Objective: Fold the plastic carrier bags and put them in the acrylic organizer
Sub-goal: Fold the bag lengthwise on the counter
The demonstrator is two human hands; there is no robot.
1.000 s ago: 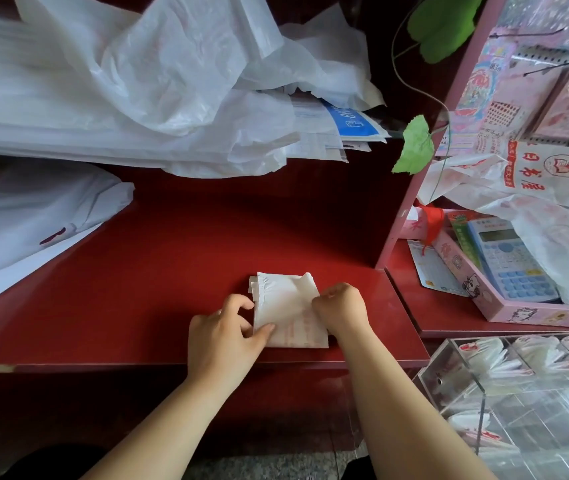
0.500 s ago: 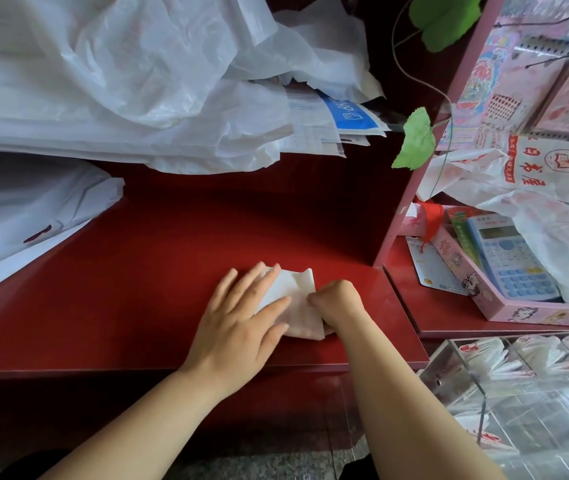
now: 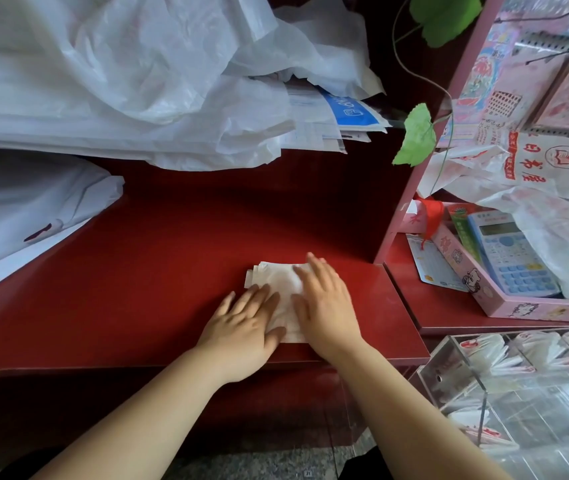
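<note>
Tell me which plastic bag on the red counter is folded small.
The folded bag under the left hand and right hand, near the front edge of the counter. The back heap and the left bag lie loose, unfolded.

Folded bag lies on counter nr its front edge w/ left hand on its left part & right hand on its right, loose bag pile behind at the back, calculator in tray on lower shelf to the right, acrylic organizer in front of that shelf
</note>
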